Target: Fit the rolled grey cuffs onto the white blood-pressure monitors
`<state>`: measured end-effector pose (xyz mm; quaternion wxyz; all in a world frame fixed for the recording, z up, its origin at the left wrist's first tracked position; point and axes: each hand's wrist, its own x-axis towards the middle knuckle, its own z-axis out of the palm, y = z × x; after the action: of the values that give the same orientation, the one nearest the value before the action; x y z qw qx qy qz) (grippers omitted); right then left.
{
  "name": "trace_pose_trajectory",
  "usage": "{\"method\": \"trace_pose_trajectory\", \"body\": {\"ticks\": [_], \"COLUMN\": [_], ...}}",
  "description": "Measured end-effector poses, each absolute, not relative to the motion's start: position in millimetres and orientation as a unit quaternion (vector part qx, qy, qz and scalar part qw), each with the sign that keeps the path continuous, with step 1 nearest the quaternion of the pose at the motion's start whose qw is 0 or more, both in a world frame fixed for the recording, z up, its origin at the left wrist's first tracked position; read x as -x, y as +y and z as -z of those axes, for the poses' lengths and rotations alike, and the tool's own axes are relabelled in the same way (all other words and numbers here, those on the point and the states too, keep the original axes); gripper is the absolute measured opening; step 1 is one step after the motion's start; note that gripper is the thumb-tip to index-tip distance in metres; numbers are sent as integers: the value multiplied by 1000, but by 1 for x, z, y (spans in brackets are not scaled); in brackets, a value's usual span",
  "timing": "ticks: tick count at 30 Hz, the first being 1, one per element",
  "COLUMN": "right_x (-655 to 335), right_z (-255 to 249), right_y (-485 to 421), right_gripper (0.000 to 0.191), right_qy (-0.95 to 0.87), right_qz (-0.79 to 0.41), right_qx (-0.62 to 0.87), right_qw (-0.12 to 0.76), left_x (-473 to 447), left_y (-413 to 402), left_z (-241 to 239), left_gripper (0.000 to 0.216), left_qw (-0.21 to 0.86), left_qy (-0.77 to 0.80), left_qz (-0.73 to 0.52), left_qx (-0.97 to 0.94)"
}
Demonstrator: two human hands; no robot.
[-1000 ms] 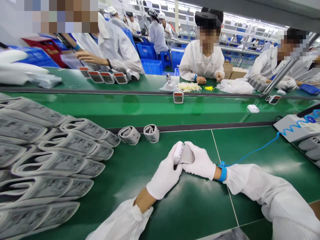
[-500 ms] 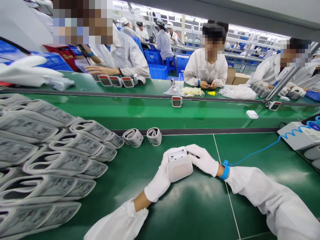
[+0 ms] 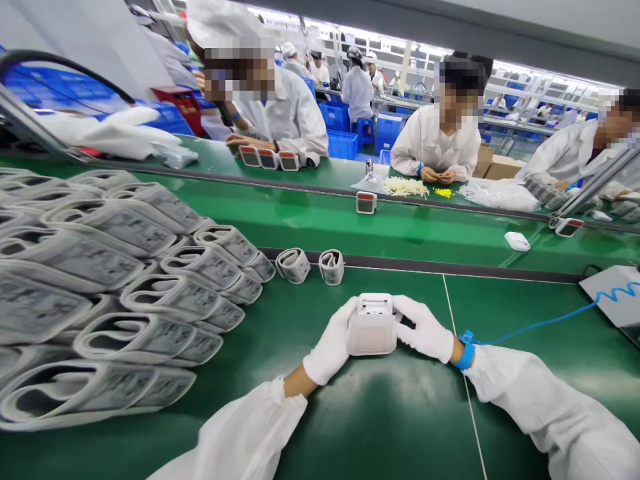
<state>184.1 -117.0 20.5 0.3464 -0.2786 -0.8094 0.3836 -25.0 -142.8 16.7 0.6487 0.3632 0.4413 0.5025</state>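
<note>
Between my two gloved hands is a white plastic monitor casing (image 3: 373, 333), probably of a wrist blood pressure monitor. A pale square panel faces me, and an open slotted part shows along its upper edge. My left hand (image 3: 334, 343) is closed round its left side. On the right side, the fingers and thumb of my right hand (image 3: 423, 327) grip the edge, with a dark gap between them. A blue wrist strap (image 3: 466, 350) circles my right wrist. Just beyond my hands, two rolled grey cuffs (image 3: 293, 265) stand on the green table (image 3: 390, 420).
A large pile of rolled grey cuffs (image 3: 165, 293) fills the left side. Behind a dark rail runs a green conveyor belt (image 3: 310, 227) carrying a small monitor (image 3: 366, 203) and a white part (image 3: 517, 241). A blue coiled cord (image 3: 540, 325) leads to a grey box (image 3: 613, 300). Co-workers sit opposite.
My view has swung left, so things appear farther right. The casing has turned to face me more squarely, and my right fingers have shifted along its side. Both hands keep hold.
</note>
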Motion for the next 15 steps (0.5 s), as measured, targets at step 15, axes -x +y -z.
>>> {"method": "trace_pose_trajectory", "body": {"ticks": [15], "right_x": [-176], "right_z": [-8], "right_y": [-130], "right_gripper": [12], "right_qy": [-810], "right_qz": [-276], "right_qx": [333], "right_qw": [396], "left_x": [12], "left_y": [-159], "left_z": [-29], "left_gripper": [44], "left_qw": [602], "left_qy": [500], "left_qz": [-494], "left_qx": [-378]}}
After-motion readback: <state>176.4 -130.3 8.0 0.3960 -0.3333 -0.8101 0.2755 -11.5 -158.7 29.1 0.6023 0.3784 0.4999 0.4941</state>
